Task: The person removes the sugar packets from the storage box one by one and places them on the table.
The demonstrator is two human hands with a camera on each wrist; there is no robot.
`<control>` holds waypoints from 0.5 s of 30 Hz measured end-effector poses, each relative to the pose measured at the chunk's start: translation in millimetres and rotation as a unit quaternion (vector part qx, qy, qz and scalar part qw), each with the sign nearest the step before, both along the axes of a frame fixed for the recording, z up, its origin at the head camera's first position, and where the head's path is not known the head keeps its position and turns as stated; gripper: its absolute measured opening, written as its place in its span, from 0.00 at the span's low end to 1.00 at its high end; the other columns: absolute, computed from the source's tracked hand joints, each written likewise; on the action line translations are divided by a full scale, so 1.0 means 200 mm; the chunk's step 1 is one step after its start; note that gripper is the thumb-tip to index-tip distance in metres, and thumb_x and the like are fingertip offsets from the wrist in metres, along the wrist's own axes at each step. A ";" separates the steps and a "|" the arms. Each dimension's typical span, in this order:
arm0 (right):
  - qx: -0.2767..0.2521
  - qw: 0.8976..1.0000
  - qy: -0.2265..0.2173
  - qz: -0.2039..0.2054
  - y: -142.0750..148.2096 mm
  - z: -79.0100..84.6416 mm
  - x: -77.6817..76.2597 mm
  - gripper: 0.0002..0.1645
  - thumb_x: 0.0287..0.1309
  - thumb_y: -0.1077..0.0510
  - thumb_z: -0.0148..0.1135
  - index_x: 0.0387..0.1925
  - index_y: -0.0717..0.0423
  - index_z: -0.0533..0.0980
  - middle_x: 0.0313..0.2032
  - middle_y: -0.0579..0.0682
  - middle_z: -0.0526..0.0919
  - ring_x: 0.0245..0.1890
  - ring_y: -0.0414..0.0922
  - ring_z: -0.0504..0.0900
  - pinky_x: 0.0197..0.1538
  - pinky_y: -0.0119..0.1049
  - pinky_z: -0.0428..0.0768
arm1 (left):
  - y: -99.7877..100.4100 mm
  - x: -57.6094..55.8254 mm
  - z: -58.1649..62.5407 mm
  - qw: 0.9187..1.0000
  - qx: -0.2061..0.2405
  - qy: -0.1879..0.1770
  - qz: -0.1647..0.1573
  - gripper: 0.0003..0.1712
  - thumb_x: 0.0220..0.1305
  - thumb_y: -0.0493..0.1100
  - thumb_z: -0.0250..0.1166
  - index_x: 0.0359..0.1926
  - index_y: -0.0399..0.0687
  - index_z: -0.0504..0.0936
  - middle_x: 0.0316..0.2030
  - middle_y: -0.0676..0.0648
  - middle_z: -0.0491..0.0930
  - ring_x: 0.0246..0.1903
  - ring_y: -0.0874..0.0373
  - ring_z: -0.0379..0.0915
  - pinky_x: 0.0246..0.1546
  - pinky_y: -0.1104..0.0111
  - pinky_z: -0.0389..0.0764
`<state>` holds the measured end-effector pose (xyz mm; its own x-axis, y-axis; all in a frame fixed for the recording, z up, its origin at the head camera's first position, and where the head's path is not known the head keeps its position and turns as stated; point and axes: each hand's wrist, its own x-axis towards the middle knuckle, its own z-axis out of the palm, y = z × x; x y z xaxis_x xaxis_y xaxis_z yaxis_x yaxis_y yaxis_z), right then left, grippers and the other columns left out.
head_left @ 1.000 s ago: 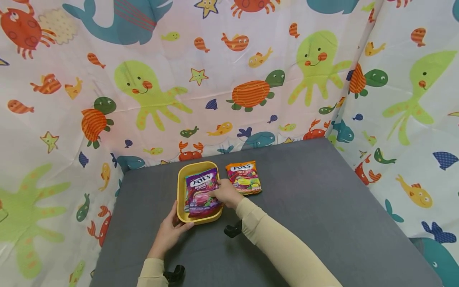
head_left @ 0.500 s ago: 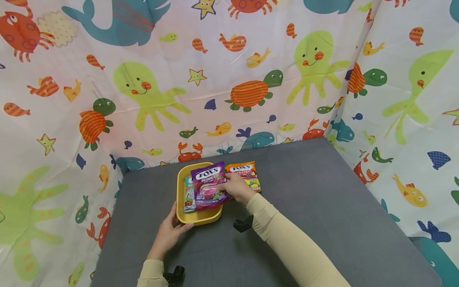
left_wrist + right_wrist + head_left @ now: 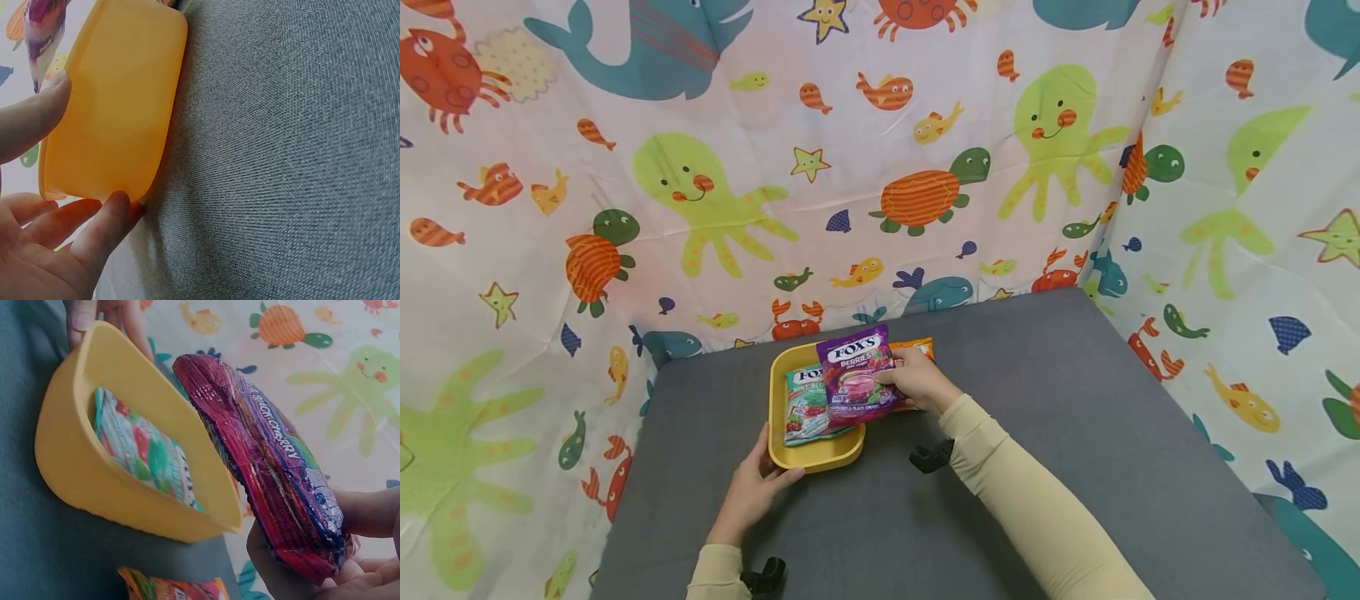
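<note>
My right hand (image 3: 925,383) pinches the right edge of a purple Fox's Berries candy bag (image 3: 853,375), raised over the right side of a yellow plastic container (image 3: 823,460). In the right wrist view that bag (image 3: 275,475) is tilted and apart from the container's rim. A green-and-white Fox's mint candy bag (image 3: 805,410) lies inside the container, partly covered by the purple one in the head view. My left hand (image 3: 751,493) grips the container's near left corner. The left wrist view has the thumb at the rim and fingers against the container's end wall (image 3: 119,112).
An orange Fox's Fruits candy bag (image 3: 922,344) lies on the grey table (image 3: 1045,400) right of the container, mostly hidden behind my right hand and the purple bag. A sea-animal printed curtain (image 3: 850,125) hangs behind the table and along its sides.
My right hand has lifted the purple candy bag out of the container, up and to the right. More of the mint bag shows now. My left hand stays at the container's corner.
</note>
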<state>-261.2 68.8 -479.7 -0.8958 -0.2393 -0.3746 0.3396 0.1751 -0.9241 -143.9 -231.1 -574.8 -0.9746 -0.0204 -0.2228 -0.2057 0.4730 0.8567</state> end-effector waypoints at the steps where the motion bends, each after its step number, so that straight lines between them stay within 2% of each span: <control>1: -0.007 1.000 -0.001 0.004 0.02 0.02 0.00 0.36 0.59 0.57 0.64 0.67 0.59 0.62 0.47 0.56 0.81 0.37 0.48 0.84 0.40 0.41 0.86 | 0.00 -0.01 0.00 1.000 -0.001 0.001 0.002 0.60 0.53 0.54 0.71 0.73 0.72 0.37 0.74 0.49 0.51 0.69 0.47 0.58 0.60 0.57 0.71; 5: -0.017 1.000 0.007 0.009 0.08 0.03 -0.05 0.36 0.60 0.57 0.63 0.67 0.57 0.62 0.46 0.56 0.82 0.36 0.48 0.85 0.38 0.41 0.86 | 0.01 -0.03 -0.01 1.000 -0.004 0.004 0.005 0.61 0.53 0.55 0.71 0.75 0.67 0.37 0.74 0.49 0.50 0.69 0.47 0.57 0.60 0.57 0.71; 8: -0.014 1.000 0.010 0.004 0.12 0.01 -0.10 0.35 0.59 0.57 0.63 0.66 0.57 0.62 0.48 0.56 0.80 0.38 0.49 0.84 0.39 0.41 0.86 | 0.02 -0.04 -0.01 1.000 -0.001 0.006 0.007 0.61 0.52 0.55 0.72 0.75 0.68 0.37 0.74 0.50 0.50 0.69 0.49 0.57 0.60 0.57 0.71; 15: -0.014 1.000 0.010 0.005 0.24 0.02 -0.19 0.34 0.60 0.56 0.62 0.65 0.59 0.63 0.51 0.56 0.77 0.43 0.48 0.82 0.44 0.40 0.85 | 0.04 -0.08 -0.03 1.000 -0.002 0.005 0.015 0.59 0.52 0.55 0.71 0.72 0.77 0.37 0.73 0.51 0.51 0.69 0.49 0.57 0.60 0.58 0.71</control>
<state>-298.3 116.3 -474.7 -0.9008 -0.2582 -0.3493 0.3193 0.1515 -0.9355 -159.9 -222.2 -581.0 -0.9756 -0.0499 -0.2136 -0.2116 0.4704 0.8567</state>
